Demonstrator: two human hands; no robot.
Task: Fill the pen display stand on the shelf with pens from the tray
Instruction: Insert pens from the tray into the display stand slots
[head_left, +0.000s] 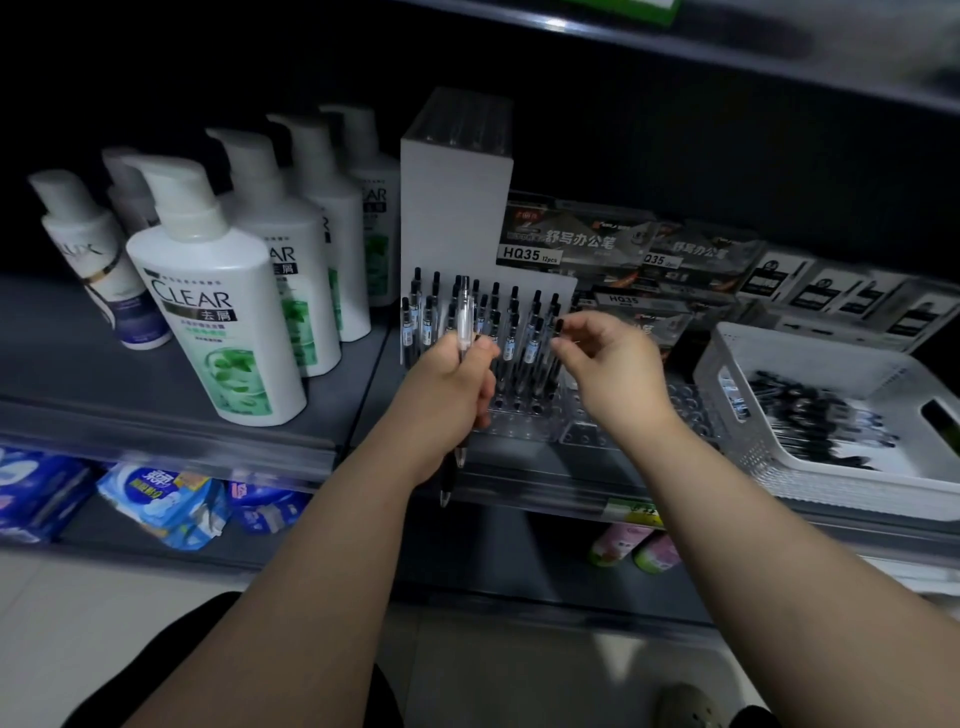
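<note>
Head view, looking down at a dim shop shelf (130, 374). At centre stands the pen display stand (452, 208), a clear rack with a tall white backboard. Its rear holes hold upright rows of black-capped pens (511, 332), and the front holes show empty.

The left hand (452, 384) is curled in a fist around a small bunch of clear pens (464, 322), held upright just in front of the stand, with their tips poking out below the hand.

The right hand (608, 364) hovers at the stand's right end. Its fingers are loosely curled, with the fingertips (563, 343) right beside the top of one standing pen. I cannot tell whether they pinch it.

To the right, a white perforated tray (810, 470) on the same shelf holds a loose heap of more pens (810, 415). White shampoo bottles (208, 312) stand to the left, and boxed pen packs (576, 239) sit behind.
</note>
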